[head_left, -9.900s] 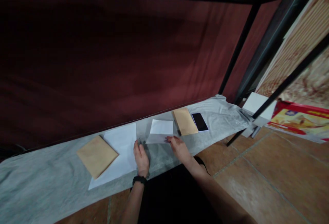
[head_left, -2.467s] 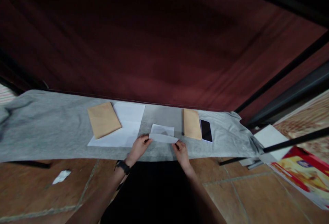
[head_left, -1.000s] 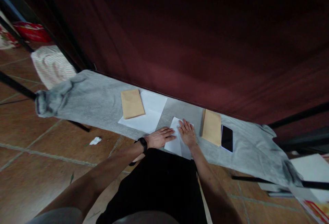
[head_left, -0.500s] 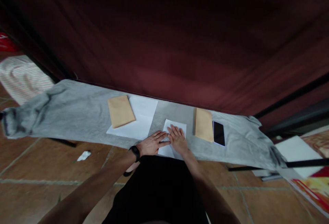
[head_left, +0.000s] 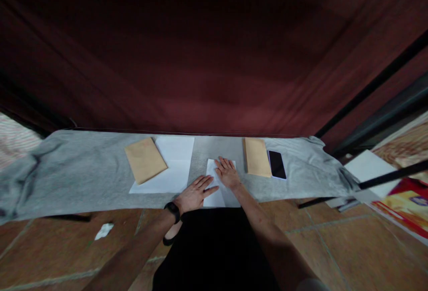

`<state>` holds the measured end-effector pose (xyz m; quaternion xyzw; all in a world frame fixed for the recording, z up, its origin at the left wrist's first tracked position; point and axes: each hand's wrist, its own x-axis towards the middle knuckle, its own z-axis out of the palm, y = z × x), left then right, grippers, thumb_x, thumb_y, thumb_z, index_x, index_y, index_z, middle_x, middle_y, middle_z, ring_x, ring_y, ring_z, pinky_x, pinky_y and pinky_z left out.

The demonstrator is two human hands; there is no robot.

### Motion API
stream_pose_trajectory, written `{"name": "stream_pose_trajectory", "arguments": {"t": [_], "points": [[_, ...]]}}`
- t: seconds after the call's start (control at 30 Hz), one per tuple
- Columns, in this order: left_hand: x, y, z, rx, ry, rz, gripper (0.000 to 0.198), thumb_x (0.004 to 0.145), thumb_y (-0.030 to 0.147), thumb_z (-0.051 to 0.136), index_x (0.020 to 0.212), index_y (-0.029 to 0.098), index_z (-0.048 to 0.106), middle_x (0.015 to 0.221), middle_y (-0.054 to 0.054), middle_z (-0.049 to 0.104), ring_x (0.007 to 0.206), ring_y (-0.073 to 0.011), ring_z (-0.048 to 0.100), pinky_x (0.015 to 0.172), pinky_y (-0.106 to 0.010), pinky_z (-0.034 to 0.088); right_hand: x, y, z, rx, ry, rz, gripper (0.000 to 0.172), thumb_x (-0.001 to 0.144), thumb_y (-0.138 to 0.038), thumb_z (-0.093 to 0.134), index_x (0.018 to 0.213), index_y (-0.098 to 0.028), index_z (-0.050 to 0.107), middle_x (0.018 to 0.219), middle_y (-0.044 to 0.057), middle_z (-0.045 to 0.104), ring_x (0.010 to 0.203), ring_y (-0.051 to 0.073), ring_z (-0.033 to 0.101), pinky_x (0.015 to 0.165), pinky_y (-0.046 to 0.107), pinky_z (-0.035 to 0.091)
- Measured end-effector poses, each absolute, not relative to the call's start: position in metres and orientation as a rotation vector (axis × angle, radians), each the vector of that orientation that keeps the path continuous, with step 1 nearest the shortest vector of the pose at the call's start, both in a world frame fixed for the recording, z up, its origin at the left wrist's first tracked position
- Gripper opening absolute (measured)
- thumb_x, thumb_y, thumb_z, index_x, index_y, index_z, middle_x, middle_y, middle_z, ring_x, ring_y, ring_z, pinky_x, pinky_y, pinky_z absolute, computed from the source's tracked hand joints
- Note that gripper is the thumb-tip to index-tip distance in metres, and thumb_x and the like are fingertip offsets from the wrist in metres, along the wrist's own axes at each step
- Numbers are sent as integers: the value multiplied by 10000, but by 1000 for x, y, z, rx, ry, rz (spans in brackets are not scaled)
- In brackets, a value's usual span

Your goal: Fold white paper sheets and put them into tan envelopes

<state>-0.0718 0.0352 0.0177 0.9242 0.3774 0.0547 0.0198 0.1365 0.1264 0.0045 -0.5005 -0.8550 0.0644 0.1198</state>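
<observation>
At the near edge of the grey-draped counter (head_left: pixel 90 170) lies a folded white paper (head_left: pixel 216 198). The left hand (head_left: pixel 194 194) rests flat on its left side, the right hand (head_left: pixel 228 176) slightly farther; both sets of fingers are extended, gripping nothing. Left, a brown packet (head_left: pixel 145 160) overlaps a larger white sheet (head_left: pixel 179 164); right, another packet (head_left: pixel 257 157) sits beside a phone (head_left: pixel 277 165).

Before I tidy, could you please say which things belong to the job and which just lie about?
Job:
folded white paper sheet, under left hand and right hand
perhaps large white paper sheet, flat brown paper packets

Probably lying about:
black rectangular phone
crumpled white scrap
</observation>
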Motion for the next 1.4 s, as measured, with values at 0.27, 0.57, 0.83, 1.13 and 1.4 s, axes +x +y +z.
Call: {"name": "stream_pose_trajectory", "arguments": {"t": [0.27, 0.57, 0.83, 1.13, 1.4], "points": [[-71, 35, 21, 2860, 1173, 146, 828, 764, 77, 545, 1535, 269, 310, 1598, -108, 340, 1492, -275, 248, 1215, -492, 208, 172, 74, 0, -1308, -2565, 193, 474, 1053, -386, 331, 1513, -286, 385, 1587, 17, 339, 1462, 215, 328, 1210, 458, 251], [-73, 37, 17, 2818, 1166, 150, 901, 707, 47, 560, 1540, 241, 277, 1625, -112, 279, 1514, -263, 182, 1224, -488, 195, 201, 25, 7, -1195, -2576, 192, 526, 1013, -378, 480, 1516, -264, 379, 1599, 80, 316, 1467, 253, 316, 1202, 504, 259], [-72, 37, 19, 2766, 1158, 210, 833, 745, 78, 582, 1520, 250, 330, 1620, -97, 299, 1508, -253, 212, 1222, -500, 227, 230, 19, 17, -1053, -2639, 423, 629, 916, -220, 596, 1508, -284, 391, 1587, 56, 355, 1462, 219, 328, 1210, 481, 281], [-77, 39, 36, 2419, 1124, 438, 639, 824, 6, 397, 1391, 264, 543, 1497, -32, 510, 1419, -164, 407, 1177, -427, 362, 233, 26, 8, -1110, -2629, 451, 809, 748, 22, 456, 1494, -290, 424, 1602, 6, 323, 1478, 191, 289, 1224, 442, 271], [1, 75, 39, 2455, 1234, 423, 495, 1020, 335, 328, 1489, 195, 407, 1577, -84, 388, 1480, -187, 295, 1207, -428, 283, 230, 28, 8, -1109, -2627, 429, 811, 744, -3, 466, 1496, -303, 422, 1592, 15, 338, 1465, 217, 322, 1219, 467, 282]]}}
